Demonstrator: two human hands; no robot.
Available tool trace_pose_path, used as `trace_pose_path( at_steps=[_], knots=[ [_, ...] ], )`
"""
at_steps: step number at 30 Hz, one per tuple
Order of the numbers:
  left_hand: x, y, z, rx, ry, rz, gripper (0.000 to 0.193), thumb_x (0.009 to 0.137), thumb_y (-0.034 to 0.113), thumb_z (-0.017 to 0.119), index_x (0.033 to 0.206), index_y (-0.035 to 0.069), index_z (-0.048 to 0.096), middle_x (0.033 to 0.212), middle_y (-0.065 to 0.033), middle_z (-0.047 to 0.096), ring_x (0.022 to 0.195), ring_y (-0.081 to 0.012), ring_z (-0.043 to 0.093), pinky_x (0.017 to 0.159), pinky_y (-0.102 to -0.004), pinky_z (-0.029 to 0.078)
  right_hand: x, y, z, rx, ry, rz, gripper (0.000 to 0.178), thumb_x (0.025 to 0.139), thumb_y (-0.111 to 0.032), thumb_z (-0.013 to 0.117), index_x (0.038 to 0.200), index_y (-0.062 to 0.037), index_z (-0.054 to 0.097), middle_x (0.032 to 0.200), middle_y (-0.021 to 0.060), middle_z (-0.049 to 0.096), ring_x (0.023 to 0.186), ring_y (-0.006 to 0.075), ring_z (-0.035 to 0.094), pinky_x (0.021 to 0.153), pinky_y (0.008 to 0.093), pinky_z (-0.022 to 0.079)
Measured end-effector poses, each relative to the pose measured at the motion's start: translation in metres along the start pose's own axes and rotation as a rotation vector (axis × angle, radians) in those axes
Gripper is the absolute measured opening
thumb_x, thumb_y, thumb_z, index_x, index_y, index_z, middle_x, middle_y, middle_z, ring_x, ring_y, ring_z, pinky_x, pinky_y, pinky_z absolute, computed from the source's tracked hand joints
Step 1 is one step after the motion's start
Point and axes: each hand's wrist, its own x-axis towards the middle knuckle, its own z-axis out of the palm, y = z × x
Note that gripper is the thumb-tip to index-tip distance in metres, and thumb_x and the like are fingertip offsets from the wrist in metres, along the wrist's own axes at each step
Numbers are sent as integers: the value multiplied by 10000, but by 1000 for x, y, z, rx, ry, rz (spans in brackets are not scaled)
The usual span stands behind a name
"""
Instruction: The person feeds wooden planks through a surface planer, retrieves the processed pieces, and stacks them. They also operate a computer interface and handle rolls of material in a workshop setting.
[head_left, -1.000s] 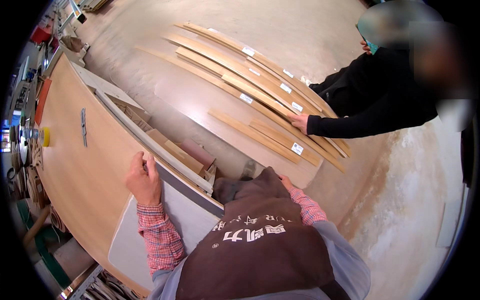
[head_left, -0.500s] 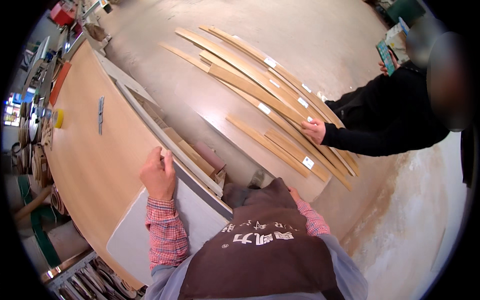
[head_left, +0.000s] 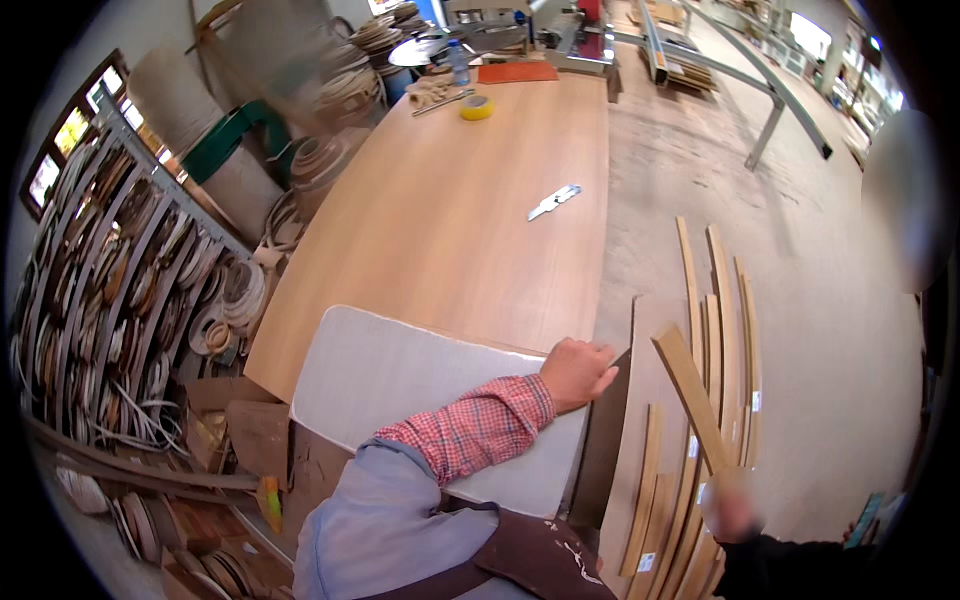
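View: since half a second ago the head has swung round, so the long wooden table now fills the frame and the strips lie at right.
Left hand: loosely curled, knuckles up, resting on the table edge beside the white panel, holding nothing.
Right hand: out of view.
Wood strips: fanned on the floor; a co-worker's hand, blurred, apparently lifts one.
Doing it well: brace on the table, lift strips singly.

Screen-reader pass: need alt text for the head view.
The person's left hand rests on the edge of a large wooden table, beside a white panel. Another person's hand lifts a wooden strip from strips on the floor.
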Motion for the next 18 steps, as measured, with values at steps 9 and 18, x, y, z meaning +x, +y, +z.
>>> trace_pose_path(
  at_steps=[9,18],
  knots=[
    [-2,-1,7,24,-24,-30,226,880,260,617,818,42,612,775,-156,648,741,-359,649,707,-467,496,10,-36,-10,64,-35,6,438,754,65,529,1161,-13,672,1231,203,600,1034,386,609,887,427,525],
    [0,-5,12,-11,36,-28,223,872,235,565,790,41,637,733,-196,652,715,-389,658,713,-502,519,9,-33,-5,30,145,-167,490,707,97,508,1171,2,637,1177,214,596,995,376,606,842,459,519]
  ],
)
